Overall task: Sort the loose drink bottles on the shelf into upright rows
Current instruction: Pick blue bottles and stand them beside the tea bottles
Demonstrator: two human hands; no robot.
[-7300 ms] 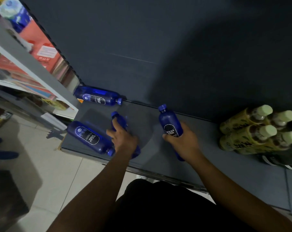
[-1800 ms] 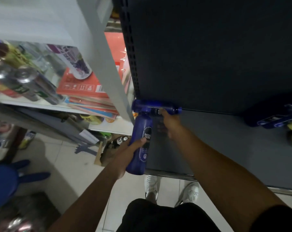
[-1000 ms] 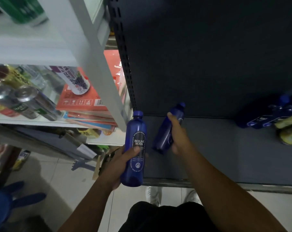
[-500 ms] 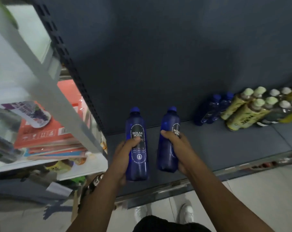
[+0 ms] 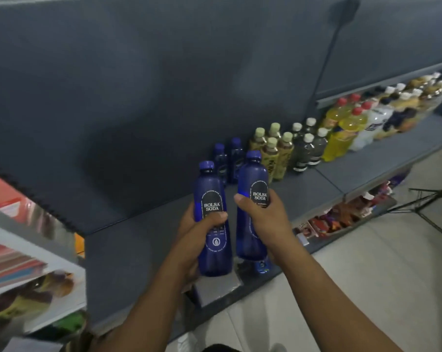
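My left hand (image 5: 197, 240) grips one blue soda bottle (image 5: 212, 224) upright. My right hand (image 5: 263, 219) wraps the other bottle (image 5: 251, 199), just beside it above the shelf (image 5: 138, 245).

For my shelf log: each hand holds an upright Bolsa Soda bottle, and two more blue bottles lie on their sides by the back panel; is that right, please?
Not quite: the head view shows those two blue bottles standing upright by the back panel. The left hand and right hand do each hold an upright Bolsa Soda bottle.
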